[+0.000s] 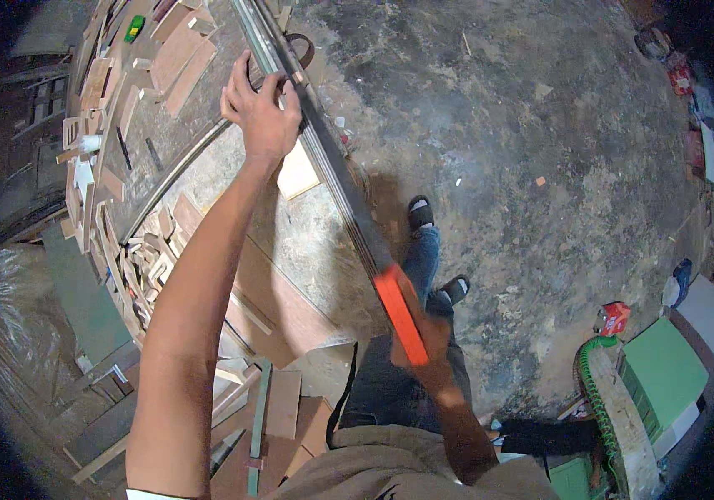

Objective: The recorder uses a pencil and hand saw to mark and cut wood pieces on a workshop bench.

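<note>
My right hand (430, 337), blurred by motion, is wrapped round the orange handle (403, 320) of what looks like a handsaw. Its long dark blade (348, 192) runs up and to the left, alongside the edge of the workbench. At the blade's far end, my left hand (263, 117) has bent fingers and thumb pressed on a long narrow grey-green strip (258, 42) that lies along that edge. Light brown material shows beside the thumb tip. The blade's contact with the strip is hard to make out.
Wood offcuts (152, 258) pile up left of my forearm. Flat boards (190, 77) and a green toy car (134, 28) lie at the far left. My feet stand on a stained concrete floor (540, 208). A green coiled hose (592, 379) and a green panel (665, 367) sit at the lower right.
</note>
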`<state>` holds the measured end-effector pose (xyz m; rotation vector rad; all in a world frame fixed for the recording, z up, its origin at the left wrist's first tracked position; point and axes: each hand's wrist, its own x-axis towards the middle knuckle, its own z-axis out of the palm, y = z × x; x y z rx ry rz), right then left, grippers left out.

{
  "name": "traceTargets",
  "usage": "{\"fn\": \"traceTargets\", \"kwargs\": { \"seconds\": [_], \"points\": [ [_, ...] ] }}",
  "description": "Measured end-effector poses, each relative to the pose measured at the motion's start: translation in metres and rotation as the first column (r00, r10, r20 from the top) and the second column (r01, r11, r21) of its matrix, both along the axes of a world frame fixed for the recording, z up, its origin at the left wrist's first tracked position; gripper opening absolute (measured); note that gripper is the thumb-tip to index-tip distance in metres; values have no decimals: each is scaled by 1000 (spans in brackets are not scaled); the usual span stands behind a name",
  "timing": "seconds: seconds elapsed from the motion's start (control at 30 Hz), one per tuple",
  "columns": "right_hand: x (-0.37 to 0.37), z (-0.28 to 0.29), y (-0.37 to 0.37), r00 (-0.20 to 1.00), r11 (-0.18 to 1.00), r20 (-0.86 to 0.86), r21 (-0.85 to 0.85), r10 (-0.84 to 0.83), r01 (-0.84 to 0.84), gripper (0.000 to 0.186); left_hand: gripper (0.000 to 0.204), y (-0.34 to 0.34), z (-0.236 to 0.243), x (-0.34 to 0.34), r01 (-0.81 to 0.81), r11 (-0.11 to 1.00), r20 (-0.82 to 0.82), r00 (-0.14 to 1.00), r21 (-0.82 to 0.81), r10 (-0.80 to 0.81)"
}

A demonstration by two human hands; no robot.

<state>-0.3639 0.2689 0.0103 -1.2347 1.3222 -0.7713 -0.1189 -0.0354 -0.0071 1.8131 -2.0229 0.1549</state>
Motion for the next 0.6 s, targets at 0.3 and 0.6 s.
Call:
{"fn": "traceTargets", "kwargs": {
  "seconds": [0.3, 0.6],
  "points": [
    [62, -10, -162, 976, 855, 14, -480, -215, 195, 69, 29, -8, 0, -5, 37, 999, 0, 999, -11, -37],
    [-8, 3, 9, 993, 975, -61, -207, -100, 85, 72, 27, -2, 1, -1, 14, 1000, -17, 1000, 4, -14]
  ]
}}
